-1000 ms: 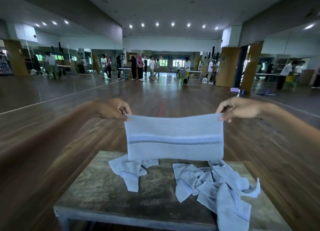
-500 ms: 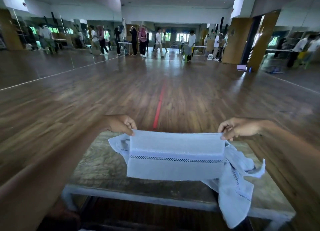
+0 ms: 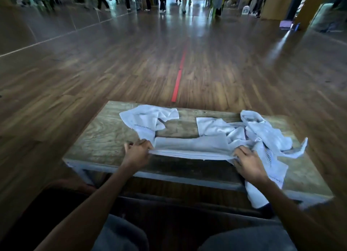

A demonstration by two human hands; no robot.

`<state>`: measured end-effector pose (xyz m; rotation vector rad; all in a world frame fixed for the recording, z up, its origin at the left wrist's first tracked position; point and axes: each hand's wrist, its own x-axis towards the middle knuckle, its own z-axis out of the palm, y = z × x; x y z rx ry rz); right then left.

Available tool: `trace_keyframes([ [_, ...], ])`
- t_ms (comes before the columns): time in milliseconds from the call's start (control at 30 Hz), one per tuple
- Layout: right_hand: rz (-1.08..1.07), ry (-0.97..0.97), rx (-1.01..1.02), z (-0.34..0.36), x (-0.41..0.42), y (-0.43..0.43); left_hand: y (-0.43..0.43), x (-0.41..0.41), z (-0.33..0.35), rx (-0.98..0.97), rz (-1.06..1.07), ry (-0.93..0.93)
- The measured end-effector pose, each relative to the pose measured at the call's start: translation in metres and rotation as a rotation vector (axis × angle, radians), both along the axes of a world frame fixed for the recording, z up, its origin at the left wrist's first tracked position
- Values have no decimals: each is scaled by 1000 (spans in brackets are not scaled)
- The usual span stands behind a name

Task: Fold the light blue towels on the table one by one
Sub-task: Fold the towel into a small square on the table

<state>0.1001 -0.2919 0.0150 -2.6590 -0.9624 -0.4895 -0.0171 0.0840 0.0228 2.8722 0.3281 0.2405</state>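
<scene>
From the head camera, the left hand [image 3: 138, 153] is clenched on the left end of a light blue towel [image 3: 191, 147], fingers curled over its near edge. The right hand [image 3: 247, 164] grasps the opposite end in the same way. The towel runs as a long doubled band straight between the two hands. Its far part lies flat on the worktop [image 3: 105, 136], and its near edge is pulled taut from hand to hand.

Just beyond the left hand lies a crumpled towel [image 3: 148, 119], its corner touching the band's left end. Beyond and outside the right hand sits a heap of towels [image 3: 262, 134]. One of these trails under that wrist and hangs over the worktop's near edge.

The cloth looks thin, light and limp. It will probably sag and slip out of line wherever it is not held, though it should grip the rough wood well enough to stay put. The end corners, both layers pinched together, seem the best hold for the next fold. The right hand's grasp sits close to the heap, so it risks snagging a neighbouring towel.
</scene>
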Motion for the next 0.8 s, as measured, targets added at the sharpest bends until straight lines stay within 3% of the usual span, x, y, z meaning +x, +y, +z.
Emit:
trace_keyframes([
  [133, -51, 38, -73, -40, -28, -7, -5, -27, -41, 34, -62, -3],
  [300, -70, 62, -192, -39, -39, -8, 5, -46, -60, 13, -148, -9],
  [567, -97, 17, -72, -25, -36, 82, -63, 8, -33, -59, -137, -189],
  [733, -27, 200, -225, -54, -21, 128, -76, 47, -51, 0, -118, 160],
  [800, -15, 200, -261, -61, -17, 127, -64, 42, -61, 35, -95, 199],
])
